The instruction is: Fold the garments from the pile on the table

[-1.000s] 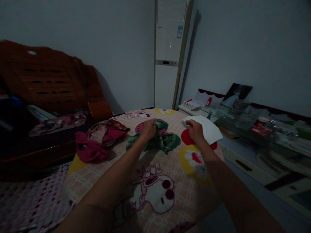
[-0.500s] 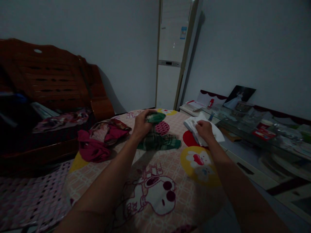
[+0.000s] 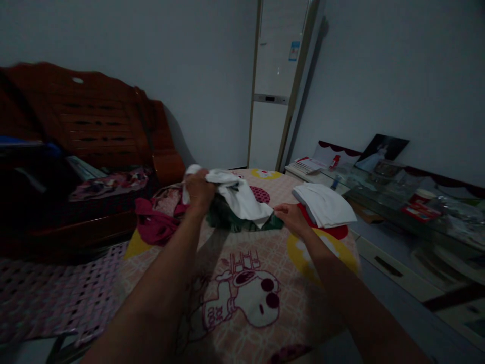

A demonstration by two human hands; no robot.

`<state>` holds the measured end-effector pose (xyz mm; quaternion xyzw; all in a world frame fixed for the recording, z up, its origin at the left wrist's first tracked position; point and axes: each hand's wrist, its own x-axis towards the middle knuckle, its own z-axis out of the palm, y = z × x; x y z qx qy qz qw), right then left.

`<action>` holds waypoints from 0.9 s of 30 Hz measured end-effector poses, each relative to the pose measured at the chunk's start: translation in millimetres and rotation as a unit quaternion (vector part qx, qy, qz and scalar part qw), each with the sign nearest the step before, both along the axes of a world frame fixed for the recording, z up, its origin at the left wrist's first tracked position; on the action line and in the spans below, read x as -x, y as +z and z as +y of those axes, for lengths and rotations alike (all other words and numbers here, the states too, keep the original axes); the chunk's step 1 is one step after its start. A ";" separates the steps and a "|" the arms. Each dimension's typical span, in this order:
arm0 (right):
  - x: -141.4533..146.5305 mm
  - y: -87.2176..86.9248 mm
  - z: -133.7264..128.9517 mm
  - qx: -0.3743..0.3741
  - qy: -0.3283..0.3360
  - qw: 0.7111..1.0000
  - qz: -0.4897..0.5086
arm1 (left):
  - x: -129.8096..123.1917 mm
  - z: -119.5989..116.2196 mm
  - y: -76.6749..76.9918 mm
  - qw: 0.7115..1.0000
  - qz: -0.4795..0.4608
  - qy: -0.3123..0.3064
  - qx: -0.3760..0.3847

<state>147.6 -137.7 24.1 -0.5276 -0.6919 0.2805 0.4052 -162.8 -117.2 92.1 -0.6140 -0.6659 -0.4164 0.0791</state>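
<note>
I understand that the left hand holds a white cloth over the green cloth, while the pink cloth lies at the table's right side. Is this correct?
The side is wrong: the head view shows the pink cloth at the table's left side. The left hand does hold a white cloth over the green cloth.

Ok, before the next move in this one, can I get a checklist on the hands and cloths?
1. Left hand gripping the white cloth: ok.
2. Right hand firmly pinching its corner: cannot tell; the fingertips are at the corner, but it is too dim.
3. White cloth smooth and flat: not ok, bunched and creased.
4. Green cloth fully uncovered: not ok, partly hidden by the white cloth.
5. White stack apart from the white cloth: ok, off to the right.
</note>
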 end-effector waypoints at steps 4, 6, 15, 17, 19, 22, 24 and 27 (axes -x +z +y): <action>-1.3 -16.7 -1.4 -0.011 -0.008 0.997 -0.079 | 71.2 -7.2 56.0 0.965 0.007 0.210 -0.156; 5.0 -22.4 -1.3 -0.022 -0.003 0.994 -0.102 | 93.2 -12.4 64.2 0.960 0.023 0.227 -0.165; 49.6 -53.0 14.8 -0.072 0.061 0.981 -0.169 | 76.8 -6.7 -27.9 0.980 0.124 -0.005 0.158; 63.9 -59.2 19.7 -0.087 0.090 0.975 -0.181 | 74.1 -3.3 -30.7 0.983 0.123 0.008 0.139; 82.1 -64.0 23.1 -0.091 0.105 0.971 -0.196 | 74.1 -1.2 -22.3 0.985 0.129 0.027 0.111; 111.1 -68.2 24.6 -0.096 0.138 0.964 -0.205 | 72.2 -2.3 -1.6 0.970 0.170 -0.037 0.169; 124.7 -68.6 23.6 -0.098 0.167 0.961 -0.199 | 67.9 -7.1 9.8 0.930 0.187 -0.157 0.274; 128.4 -64.5 21.8 -0.092 0.189 0.963 -0.170 | 60.3 -17.4 21.1 0.859 0.169 -0.305 0.374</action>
